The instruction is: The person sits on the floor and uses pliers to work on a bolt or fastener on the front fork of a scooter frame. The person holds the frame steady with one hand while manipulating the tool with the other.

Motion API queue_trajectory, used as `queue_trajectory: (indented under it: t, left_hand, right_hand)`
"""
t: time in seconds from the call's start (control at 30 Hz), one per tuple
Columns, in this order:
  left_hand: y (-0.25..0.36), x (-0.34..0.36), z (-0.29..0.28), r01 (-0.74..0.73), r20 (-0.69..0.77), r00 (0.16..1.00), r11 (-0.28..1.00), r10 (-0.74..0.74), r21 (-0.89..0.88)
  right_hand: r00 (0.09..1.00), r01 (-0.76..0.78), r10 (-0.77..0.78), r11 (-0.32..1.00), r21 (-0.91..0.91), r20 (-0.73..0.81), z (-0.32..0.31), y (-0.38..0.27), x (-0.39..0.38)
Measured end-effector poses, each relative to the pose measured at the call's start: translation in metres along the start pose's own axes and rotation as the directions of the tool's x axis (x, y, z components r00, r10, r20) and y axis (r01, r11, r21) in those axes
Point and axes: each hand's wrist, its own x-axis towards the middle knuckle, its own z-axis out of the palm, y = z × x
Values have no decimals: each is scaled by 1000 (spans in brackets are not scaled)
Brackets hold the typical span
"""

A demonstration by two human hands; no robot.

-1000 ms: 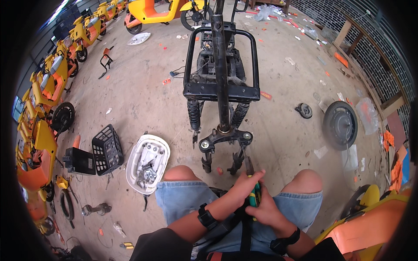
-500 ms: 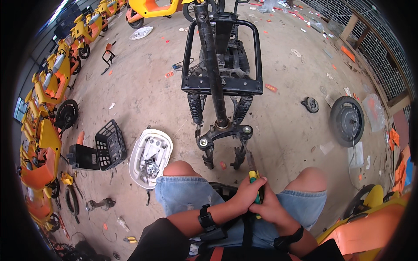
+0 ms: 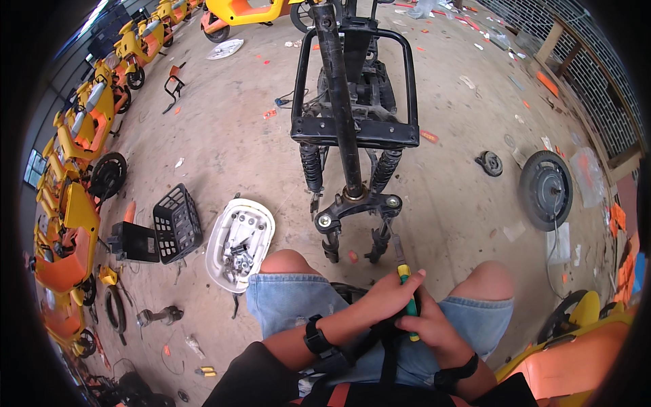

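A screwdriver-like tool with a green and yellow handle (image 3: 412,308) is held in both my hands. Wrapped about the upper part of the handle is my left hand (image 3: 390,296); my right hand (image 3: 435,325) closes round its lower end. The grey shaft (image 3: 399,252) points away from me, its tip by the right side of the black fork clamp (image 3: 359,207). Whether the tip touches the clamp or the leg below, I cannot tell. A black steering tube (image 3: 340,102) rises from the clamp, with the scooter's black front frame (image 3: 356,131) and springs behind it.
Left of my knee lies a white tray (image 3: 212,261) holding loose metal parts. Beyond it are a black basket (image 3: 178,224) and black box (image 3: 135,243). A wheel (image 3: 546,190) lies to the right. Yellow scooters (image 3: 74,220) line the left; an orange-yellow body panel (image 3: 576,359) is near right.
The whole view has shifted slightly, so the frame sits a little farther right. Both hands keep their grip on the tool, whose handle has turned slightly and stands a bit more upright.
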Motion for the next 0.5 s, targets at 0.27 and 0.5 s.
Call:
queue_trajectory:
  t: [0.27,0.5]
  left_hand:
    - [37,30,-108,-364,-786,476,902,395,233]
    - [17,72,-132,26,-697,692,959,186,281]
  right_hand:
    - [985,-60,-8,919,-391,-171,17,-23,-7]
    - [952,-129,-123,672,-729,-281,11,-5,-4]
